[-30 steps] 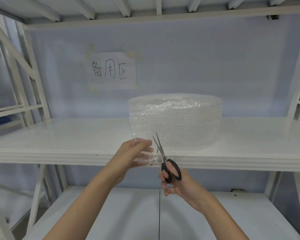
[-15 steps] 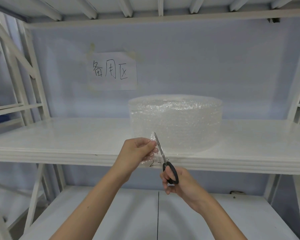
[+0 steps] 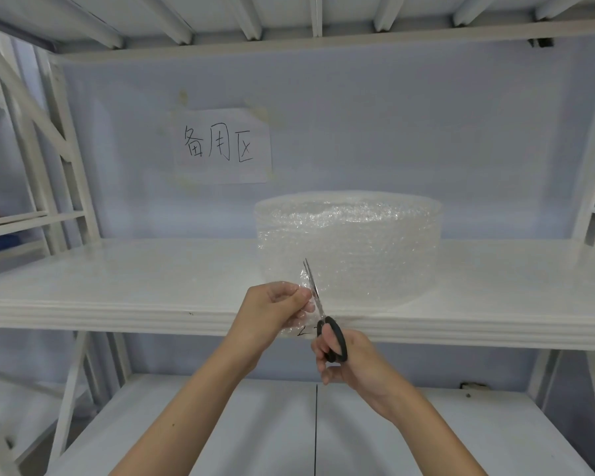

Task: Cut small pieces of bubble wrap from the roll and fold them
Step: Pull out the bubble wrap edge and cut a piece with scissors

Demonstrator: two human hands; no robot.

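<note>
Bubble wrap roll [image 3: 349, 245] stands on its flat end on the middle shelf [image 3: 117, 280] of a white rack, near the shelf's front edge and a little right of centre. A loose flap of bubble wrap [image 3: 301, 304] hangs out from the roll's front left side, past the shelf lip. Left hand [image 3: 272, 314], in front of the roll and just left of the flap, is pinched on the flap, thumb and fingertips pressed together with the clear film between them. Right hand [image 3: 347, 362], below and in front of the roll, is curled through the black handles of the scissors [image 3: 318, 310]; blades point up along the right side of the flap, tips against the roll's lower face (blades look nearly together; the gap is too fine to judge). Behind the roll, up and to its left, a taped paper sign [image 3: 222, 146] with handwritten characters sits on the pale back wall. A lower shelf [image 3: 220, 434] lies beneath both forearms.
</note>
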